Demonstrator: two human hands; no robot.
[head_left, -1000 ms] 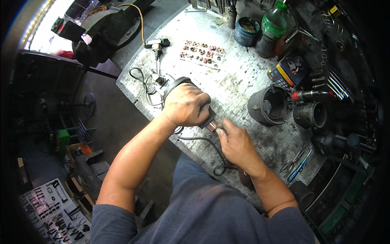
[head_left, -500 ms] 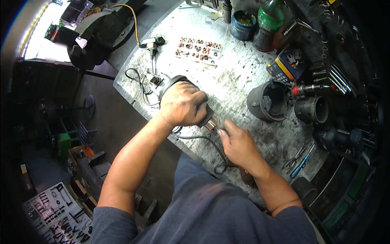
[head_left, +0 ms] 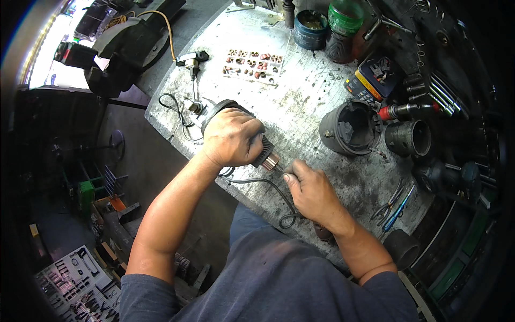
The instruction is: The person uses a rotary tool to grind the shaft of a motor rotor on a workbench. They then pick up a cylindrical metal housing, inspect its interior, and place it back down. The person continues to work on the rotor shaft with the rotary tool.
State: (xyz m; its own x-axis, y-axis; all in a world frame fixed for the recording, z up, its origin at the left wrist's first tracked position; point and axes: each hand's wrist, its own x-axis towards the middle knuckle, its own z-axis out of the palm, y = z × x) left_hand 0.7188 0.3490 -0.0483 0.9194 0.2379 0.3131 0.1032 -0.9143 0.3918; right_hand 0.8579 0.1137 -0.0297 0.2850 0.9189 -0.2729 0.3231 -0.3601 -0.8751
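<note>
My left hand (head_left: 228, 137) is closed around a dark, finned motor armature (head_left: 264, 152) with a ringed dark end piece (head_left: 220, 107); its copper commutator (head_left: 271, 162) sticks out toward the lower right. My right hand (head_left: 308, 190) is closed at the thin shaft (head_left: 279, 169) beyond the commutator, thumb pressed near its tip; whether it also holds a small piece there is hidden. A black cord (head_left: 244, 180) loops beneath on the metal bench (head_left: 300, 86), and a brown corded tool (head_left: 323, 232) lies partly under my right forearm.
A parts organizer (head_left: 252, 65), blue tub (head_left: 310, 29), green bottle (head_left: 343, 19), black housing (head_left: 343, 129), metal cylinder (head_left: 407, 138), yellow-trimmed box (head_left: 375, 78), blue-handled tool (head_left: 397, 214) and power connector (head_left: 192, 64) surround my hands. Bench edge runs at left.
The bench and its items appear slightly higher and further left in view. Both hands keep their grips, with the fingers of my right hand shifting slightly at the shaft.
</note>
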